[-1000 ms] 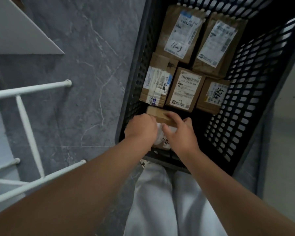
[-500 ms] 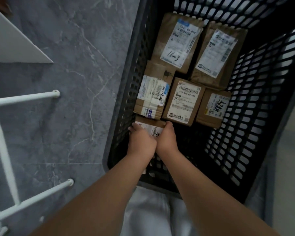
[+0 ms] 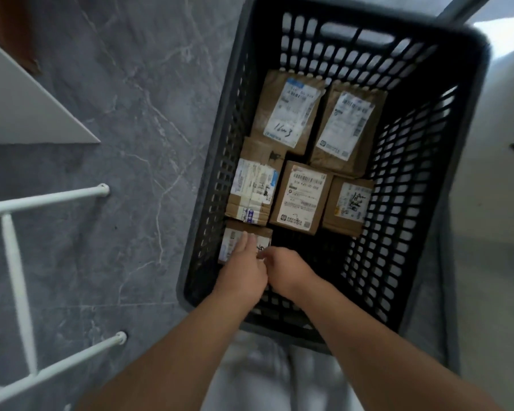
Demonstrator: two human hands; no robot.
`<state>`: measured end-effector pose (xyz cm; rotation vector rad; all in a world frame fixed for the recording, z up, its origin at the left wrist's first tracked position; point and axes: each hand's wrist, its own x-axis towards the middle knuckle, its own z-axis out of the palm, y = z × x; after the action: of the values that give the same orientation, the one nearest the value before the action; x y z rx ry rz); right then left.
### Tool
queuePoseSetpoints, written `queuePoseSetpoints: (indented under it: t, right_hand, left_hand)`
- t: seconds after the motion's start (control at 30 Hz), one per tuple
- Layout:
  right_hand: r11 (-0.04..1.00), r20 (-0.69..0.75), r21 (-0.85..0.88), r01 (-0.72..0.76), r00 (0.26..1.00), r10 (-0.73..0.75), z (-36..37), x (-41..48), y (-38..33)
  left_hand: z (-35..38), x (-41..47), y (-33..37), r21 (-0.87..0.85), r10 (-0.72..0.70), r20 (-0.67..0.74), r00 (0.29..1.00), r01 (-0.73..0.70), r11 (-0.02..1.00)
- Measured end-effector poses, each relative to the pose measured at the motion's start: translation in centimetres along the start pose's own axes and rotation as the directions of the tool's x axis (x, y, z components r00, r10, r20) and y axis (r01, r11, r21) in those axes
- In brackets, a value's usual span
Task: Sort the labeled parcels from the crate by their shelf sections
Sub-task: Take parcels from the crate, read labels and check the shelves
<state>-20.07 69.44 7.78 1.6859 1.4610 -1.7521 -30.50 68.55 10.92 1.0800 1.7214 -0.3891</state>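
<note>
The left hand point(image 3: 244, 269) lies flat, fingers straight, on a brown, white-labelled parcel point(image 3: 231, 243) near-left in the black crate point(image 3: 217, 143); the right hand point(image 3: 288, 269) is beside it, grip unclear.

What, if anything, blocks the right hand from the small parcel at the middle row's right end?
Probably nothing: yes, the right hand is inside the crate, with only its bare floor between it and that parcel.

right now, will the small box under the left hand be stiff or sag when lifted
Probably stiff: the small box has straight cardboard edges. Unlikely to roll, since it lies flat. It may scrape the crate, being tucked into its corner under the left hand.
</note>
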Motion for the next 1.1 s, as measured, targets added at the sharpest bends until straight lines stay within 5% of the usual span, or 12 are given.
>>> queuePoseSetpoints:
  t: [0.13, 0.33, 0.43, 0.57, 0.77, 0.93, 1.1]
  right_hand:
    - [0.985, -0.223, 0.019, 0.171, 0.961, -0.162, -6.9, -6.2, -4.5]
    - [0.959, -0.597, -0.115, 0.261, 0.753, -0.276, -20.9, -22.5, -12.8]
    - [0.930, -0.712, -0.219, 0.295, 0.603, -0.359, -28.9, -34.2, -17.9]
    - [0.885, -0.791, -0.374, 0.276, 0.403, -0.460, -36.5, -50.2, -24.3]
    - [0.826, -0.833, -0.510, 0.242, 0.103, -0.544, -40.2, -66.7, -30.9]
    - [0.828, -0.835, -0.550, 0.113, -0.033, -0.550, -40.0, -72.9, -32.6]
    - [0.903, -0.894, -0.430, -0.007, -0.137, -0.427, -37.7, -75.4, -32.9]
  left_hand:
    - [-5.3, -5.3, 4.7, 0.007, 0.201, -0.098, 0.975, -0.201, 0.980]
    - [-20.9, -16.9, 17.0, 0.248, 0.443, -0.286, 0.850, -0.381, 0.891]
    - [-30.2, -27.7, 23.7, 0.336, 0.564, -0.457, 0.688, -0.454, 0.825]
    - [-37.7, -43.4, 30.3, 0.371, 0.640, -0.673, 0.370, -0.579, 0.726]
    - [-42.1, -59.3, 36.9, 0.527, 0.675, -0.738, -0.029, -0.650, 0.548]
    - [-44.0, -65.0, 38.7, 0.700, 0.755, -0.617, -0.222, -0.594, 0.397]
    - [-44.9, -66.6, 38.0, 0.786, 0.810, -0.500, -0.307, -0.554, 0.275]
